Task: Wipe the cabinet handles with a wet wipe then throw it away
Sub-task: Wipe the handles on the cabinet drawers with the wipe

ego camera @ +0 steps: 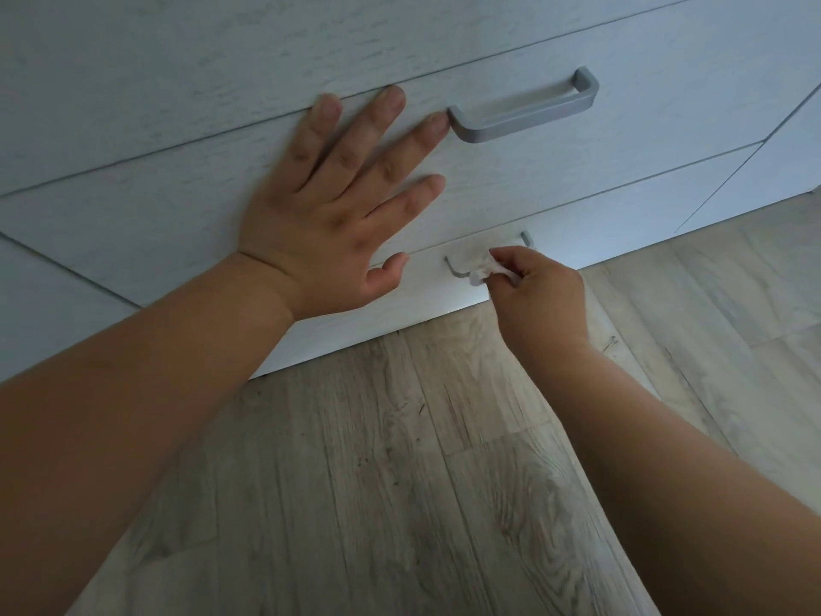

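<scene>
Wiping the lower handle (pixel 452 268) mid-frame, the right hand (pixel 544 295) has its grip pinched on the wet wipe (pixel 482 269); the left hand (pixel 320 215) lies spread on the drawer front (pixel 577 171). Disposal, perhaps the upper handle (pixel 524 115), remains.

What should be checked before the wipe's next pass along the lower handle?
1. Right hand has a grip on the wet wipe: ok, pinched.
2. Wet wipe against the lower handle: ok.
3. Left hand flat on the drawer front, away from the wipe: ok.
4. Upper handle wiped: cannot tell.
5. Lower handle's middle visible: not ok, hidden by the wipe.
</scene>
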The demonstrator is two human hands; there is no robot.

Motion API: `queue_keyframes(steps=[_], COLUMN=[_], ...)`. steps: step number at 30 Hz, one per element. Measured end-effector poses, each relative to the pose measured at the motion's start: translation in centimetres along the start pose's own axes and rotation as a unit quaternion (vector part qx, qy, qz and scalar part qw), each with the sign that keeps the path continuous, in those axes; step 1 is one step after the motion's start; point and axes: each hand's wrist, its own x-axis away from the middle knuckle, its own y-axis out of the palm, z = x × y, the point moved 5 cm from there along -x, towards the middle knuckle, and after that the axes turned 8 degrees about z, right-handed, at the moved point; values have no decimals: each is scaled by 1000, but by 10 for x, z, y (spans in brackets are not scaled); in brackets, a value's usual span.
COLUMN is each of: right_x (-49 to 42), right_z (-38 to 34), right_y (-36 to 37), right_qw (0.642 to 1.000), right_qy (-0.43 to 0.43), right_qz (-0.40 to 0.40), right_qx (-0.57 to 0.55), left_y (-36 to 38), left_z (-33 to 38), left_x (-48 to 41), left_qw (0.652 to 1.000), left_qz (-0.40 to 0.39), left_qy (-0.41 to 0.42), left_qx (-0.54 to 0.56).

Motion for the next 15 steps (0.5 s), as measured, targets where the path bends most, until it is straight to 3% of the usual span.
queue_keyframes(steps=[6,11,15], right_x=[-1,-7,18], right_z=[-4,2,-16], right_y=[5,-15,12], right_qw=[999,1000,999], right_qy=[-26,9,-21], right_qz=[-36,17,-42], right_qx=[0,-21,-5], left_y=[1,0,-1], left_z=[1,1,1], left_x=[0,-1,0], left_qw=[1000,1000,1000], left_qz=[-7,-4,1], left_qy=[3,0,-4], left_qx=[0,0,4])
